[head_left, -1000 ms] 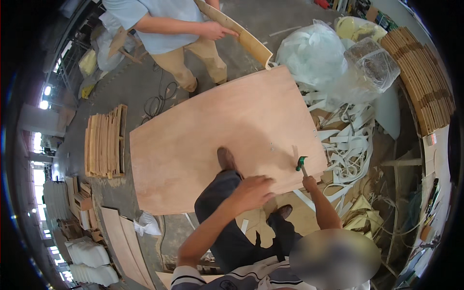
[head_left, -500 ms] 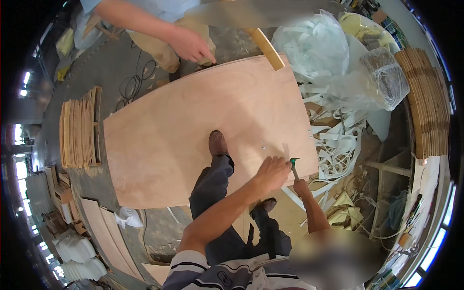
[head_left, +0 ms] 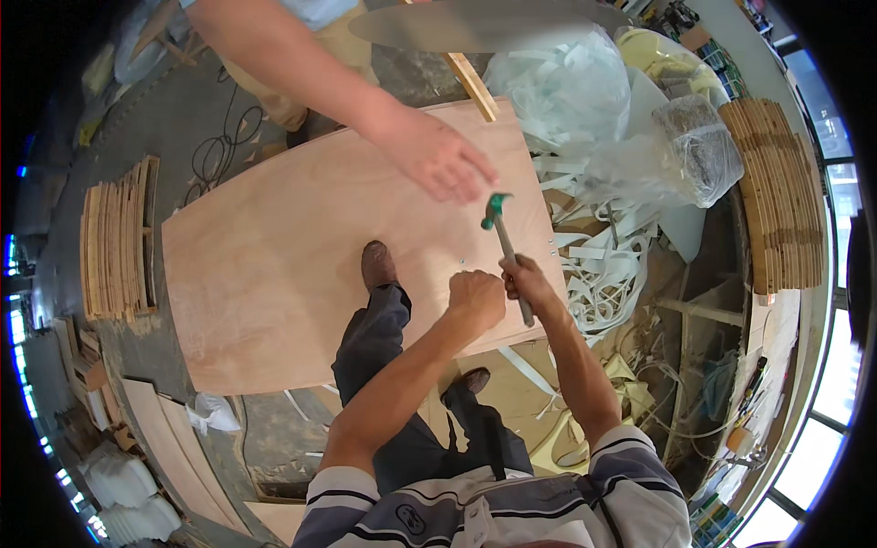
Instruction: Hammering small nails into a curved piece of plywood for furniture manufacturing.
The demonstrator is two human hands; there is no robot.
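Note:
My right hand is wrapped around the handle of a claw hammer with a green head, raised over a large plywood panel. Beside it my left hand is closed low over the panel near its right end; its fingertips are hidden, so what it holds cannot be seen. Small metal fasteners show in the wood close by. Another person's hand stretches over the panel from the far side, just left of the hammer head. My left shoe rests on the panel.
A narrow wood strip lies over the panel's far right corner. Right of the panel are tangled white straps and plastic bags. Stacked boards stand at left and right. A black cable coils on the floor.
The hammer has been lifted from beside my left hand to above the panel. The other person's hand has reached farther in, to the right. My left hand's fingers have curled in.

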